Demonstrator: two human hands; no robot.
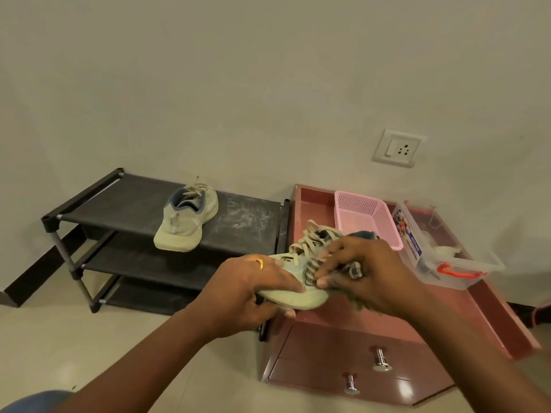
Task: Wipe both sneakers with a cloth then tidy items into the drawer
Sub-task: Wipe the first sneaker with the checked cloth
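My left hand [253, 289] grips the toe end of a pale green sneaker [295, 296] held in the air over the left edge of the drawer unit. My right hand [360, 275] holds a striped cloth [313, 271] bunched against the sneaker's side, just below the laces. The second sneaker [186, 220], pale with a blue collar, lies on the top shelf of the black shoe rack [125, 204]. Below my hands are the reddish drawer unit's two drawers [328, 347], both closed, each with a metal knob.
On the drawer unit's top [310, 204] stand a pink plastic basket [366, 217] and a clear plastic box with red clips [441, 257]. A wall socket [398, 149] is above. The rack shelf shows white dust marks [244, 217]. Tiled floor lies in front.
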